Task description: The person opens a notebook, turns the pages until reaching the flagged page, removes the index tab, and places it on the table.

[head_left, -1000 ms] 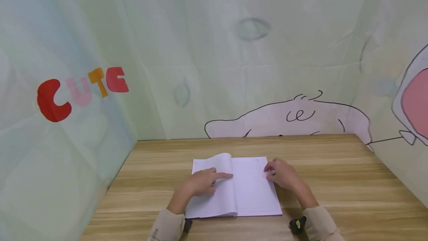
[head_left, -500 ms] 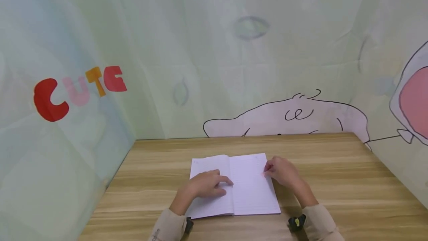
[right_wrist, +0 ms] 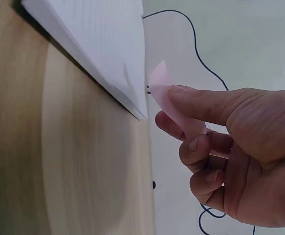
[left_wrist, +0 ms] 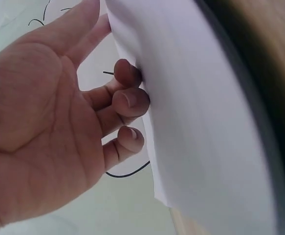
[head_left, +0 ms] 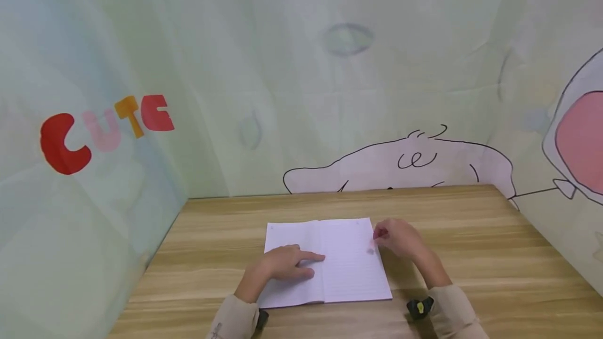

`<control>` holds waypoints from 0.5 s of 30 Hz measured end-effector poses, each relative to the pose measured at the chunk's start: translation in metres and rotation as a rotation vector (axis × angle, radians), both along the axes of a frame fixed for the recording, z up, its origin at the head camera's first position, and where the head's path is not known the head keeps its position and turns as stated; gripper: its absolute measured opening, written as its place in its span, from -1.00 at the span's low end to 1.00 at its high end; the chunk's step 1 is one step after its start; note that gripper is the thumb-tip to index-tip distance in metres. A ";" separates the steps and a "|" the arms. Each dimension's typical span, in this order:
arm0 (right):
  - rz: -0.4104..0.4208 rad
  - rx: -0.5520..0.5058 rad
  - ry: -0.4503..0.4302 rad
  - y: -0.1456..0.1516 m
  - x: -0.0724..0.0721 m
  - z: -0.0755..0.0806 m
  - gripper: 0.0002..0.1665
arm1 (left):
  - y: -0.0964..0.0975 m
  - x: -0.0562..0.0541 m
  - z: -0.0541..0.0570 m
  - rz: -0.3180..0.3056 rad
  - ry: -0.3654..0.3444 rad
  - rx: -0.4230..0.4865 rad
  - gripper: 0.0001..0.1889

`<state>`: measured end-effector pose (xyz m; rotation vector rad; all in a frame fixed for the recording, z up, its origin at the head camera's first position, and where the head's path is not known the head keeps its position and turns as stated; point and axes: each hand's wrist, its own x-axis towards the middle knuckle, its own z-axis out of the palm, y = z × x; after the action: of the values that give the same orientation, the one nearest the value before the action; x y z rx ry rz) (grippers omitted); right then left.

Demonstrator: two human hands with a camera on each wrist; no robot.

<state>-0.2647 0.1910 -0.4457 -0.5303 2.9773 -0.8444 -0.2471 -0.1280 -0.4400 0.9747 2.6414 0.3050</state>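
Note:
A lined notebook (head_left: 353,276) lies spread flat on the table, its white pages showing. On its left page rests my left hand (head_left: 285,263), the index finger stretched to the middle fold. In the left wrist view the fingertips (left_wrist: 131,101) of that hand touch the paper, with nothing held. Just off the notebook's right edge, my right hand (head_left: 400,237) pinches a small pink sticky note (right_wrist: 181,110) between thumb and fingers. The note is curved, and its free end stands over the right page's edge.
The wood-grain table (head_left: 494,255) reaches back to a printed curtain (head_left: 264,67) with a cartoon animal and coloured letters. A dark wrist device (head_left: 419,307) sits by the right sleeve (head_left: 454,310).
The left pages, raised near the fold earlier, now lie flatter. My left hand slid slightly down along the fold. My right hand keeps its pinch on the pink sticky note, which shows more.

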 end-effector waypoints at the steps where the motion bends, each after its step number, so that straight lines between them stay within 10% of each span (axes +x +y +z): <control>1: 0.002 -0.010 -0.008 0.002 0.000 0.001 -0.85 | -0.001 0.000 0.000 0.004 -0.010 -0.002 -0.58; 15: -0.001 0.042 -0.109 0.020 0.002 0.003 -0.84 | -0.012 0.004 0.011 0.026 -0.070 -0.006 -0.58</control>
<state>-0.2630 0.2113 -0.4424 -0.4659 2.8892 -0.7827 -0.2436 -0.1395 -0.4290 0.9123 2.5918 0.3314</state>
